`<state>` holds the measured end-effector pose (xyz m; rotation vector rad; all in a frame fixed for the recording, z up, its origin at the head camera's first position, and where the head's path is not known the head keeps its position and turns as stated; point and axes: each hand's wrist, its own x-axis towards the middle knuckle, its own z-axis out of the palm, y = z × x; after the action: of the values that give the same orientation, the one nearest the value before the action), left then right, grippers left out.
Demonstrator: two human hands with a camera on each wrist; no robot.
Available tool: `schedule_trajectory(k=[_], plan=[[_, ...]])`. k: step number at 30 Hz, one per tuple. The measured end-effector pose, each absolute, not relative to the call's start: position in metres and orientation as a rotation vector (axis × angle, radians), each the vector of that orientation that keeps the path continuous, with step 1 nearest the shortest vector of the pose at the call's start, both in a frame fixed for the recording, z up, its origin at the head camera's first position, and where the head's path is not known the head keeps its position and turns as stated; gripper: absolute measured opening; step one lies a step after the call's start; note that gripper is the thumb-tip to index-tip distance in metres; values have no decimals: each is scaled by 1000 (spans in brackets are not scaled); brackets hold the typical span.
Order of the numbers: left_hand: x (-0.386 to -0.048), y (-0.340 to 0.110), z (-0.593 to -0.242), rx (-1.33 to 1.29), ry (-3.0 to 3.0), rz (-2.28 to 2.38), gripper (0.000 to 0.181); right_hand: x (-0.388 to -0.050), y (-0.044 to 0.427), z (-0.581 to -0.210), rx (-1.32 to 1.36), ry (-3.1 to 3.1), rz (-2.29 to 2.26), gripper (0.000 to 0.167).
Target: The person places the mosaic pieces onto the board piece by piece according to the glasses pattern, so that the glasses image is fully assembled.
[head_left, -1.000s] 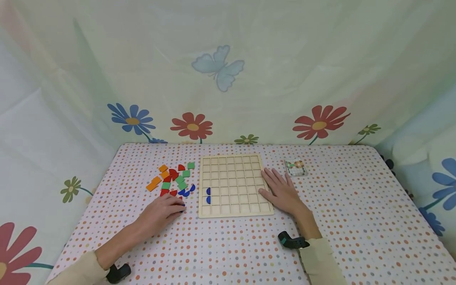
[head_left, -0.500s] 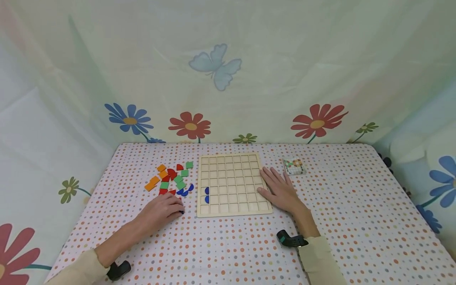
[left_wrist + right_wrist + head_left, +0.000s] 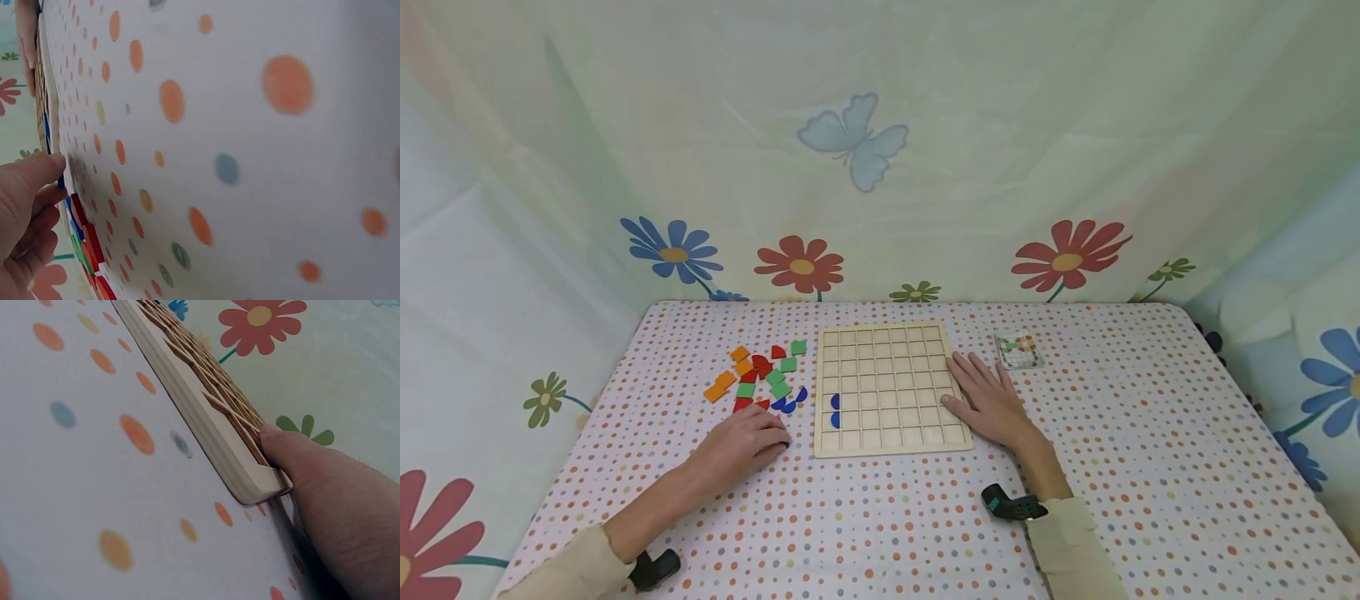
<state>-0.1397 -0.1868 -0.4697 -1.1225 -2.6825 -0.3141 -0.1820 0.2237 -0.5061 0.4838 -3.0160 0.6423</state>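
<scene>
Between thumb and fingertips my left hand (image 3: 741, 446) pinches a small blue piece (image 3: 61, 181), just left of the wooden grid board (image 3: 887, 392). Two blue half-round pieces (image 3: 835, 420) lie in cells on the board's left side. My right hand (image 3: 992, 408) lies with spread fingers on the board's right edge; in the right wrist view its thumb (image 3: 281, 447) touches the rim near a corner. Beyond my left hand are loose blue pieces (image 3: 802, 394), green squares (image 3: 788, 365), red pieces (image 3: 762, 365) and orange pieces (image 3: 715, 392).
A small card with a coloured grid pattern (image 3: 1019, 352) lies right of the board, beyond my right hand. The dotted tablecloth (image 3: 880, 525) covers the table, and a flowered curtain (image 3: 955, 167) hangs behind it.
The head view has shifted slightly. My left hand stays beside the loose pieces with the blue piece at its fingertips, and my right hand keeps its place on the board.
</scene>
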Motion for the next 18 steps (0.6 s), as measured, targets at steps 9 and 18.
schedule_trajectory(k=[9, 18], plan=[[-136, -138, -467, -1151, -2578, -468, 13, -182, 223, -504, 488, -2998, 621, 70], [-139, -113, -480, -1184, -2558, -477, 8, -182, 222, -504, 485, -3021, 626, 71]])
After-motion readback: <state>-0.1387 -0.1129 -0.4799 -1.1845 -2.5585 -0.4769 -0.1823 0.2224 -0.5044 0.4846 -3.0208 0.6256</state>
